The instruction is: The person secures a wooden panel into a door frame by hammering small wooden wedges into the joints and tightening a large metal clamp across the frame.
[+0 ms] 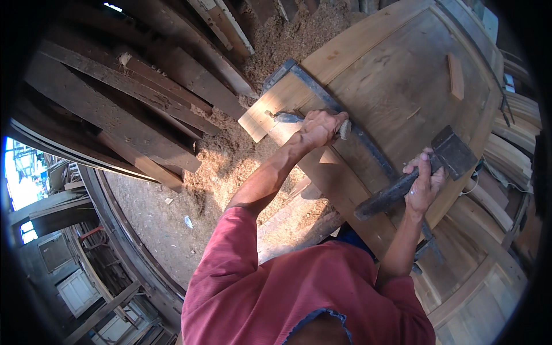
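Note:
My left hand [322,127] is closed in a fist over the near-left part of a wooden door panel [374,86]. It grips what looks like a chisel, whose pale, worn handle end [345,130] sticks out to the right. A bluish metal piece [286,117] shows on the other side of the fist, by the board's end. My right hand [424,185] wraps round a dark mallet [384,194] close to its blocky head, holding it over the panel with the handle toward my body. A metal bar clamp [368,150] lies across the panel beside both hands.
A small wood offcut [456,76] rests on the panel's far right. Dark planks [132,109] are stacked at the left above shavings [230,164]. Curved timber pieces [506,155] pile up on the right. Another panelled door [483,299] lies at the lower right.

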Tool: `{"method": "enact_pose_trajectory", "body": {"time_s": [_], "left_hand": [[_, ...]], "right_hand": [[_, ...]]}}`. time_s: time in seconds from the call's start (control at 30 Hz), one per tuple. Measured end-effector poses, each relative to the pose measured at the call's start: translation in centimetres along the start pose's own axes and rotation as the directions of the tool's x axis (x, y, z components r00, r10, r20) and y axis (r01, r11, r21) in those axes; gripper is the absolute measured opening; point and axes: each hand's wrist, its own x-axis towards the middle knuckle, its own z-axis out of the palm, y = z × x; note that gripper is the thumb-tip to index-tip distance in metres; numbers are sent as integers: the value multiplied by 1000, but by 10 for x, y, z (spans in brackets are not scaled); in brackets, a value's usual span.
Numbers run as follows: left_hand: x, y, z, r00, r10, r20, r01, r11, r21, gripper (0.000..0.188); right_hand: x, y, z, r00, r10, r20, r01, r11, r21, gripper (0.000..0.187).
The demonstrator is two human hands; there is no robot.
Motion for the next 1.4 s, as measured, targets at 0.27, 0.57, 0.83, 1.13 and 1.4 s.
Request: {"method": "enact_pose_trajectory", "body": {"time_s": [0.27, 0.57, 0.83, 1.13, 1.4], "left_hand": [[5, -1, 9, 999, -21, 29, 21, 1000, 9, 47], [2, -72, -52, 769, -353, -532, -32, 811, -584, 44], [-99, -201, -58, 368, -856, -364, -655, 39, -755, 50], [-133, -211, -9, 168, -940, -297, -783, 56, -619, 55], [-141, -199, 3, 211, -920, -329, -634, 127, -763, 54]], "right_hand": [[-36, 113, 33, 965, 134, 227, 89, 647, -757, 12], [-23, 49, 64, 863, 419, 283, -264, 851, -454, 14], [-10, 7, 142, 760, 271, 591, 74, 867, -493, 14], [-42, -57, 309, 598, 16, 801, 369, 882, -293, 9], [-77, -79, 435, 158, -457, 875, 575, 763, 295, 19]]}}
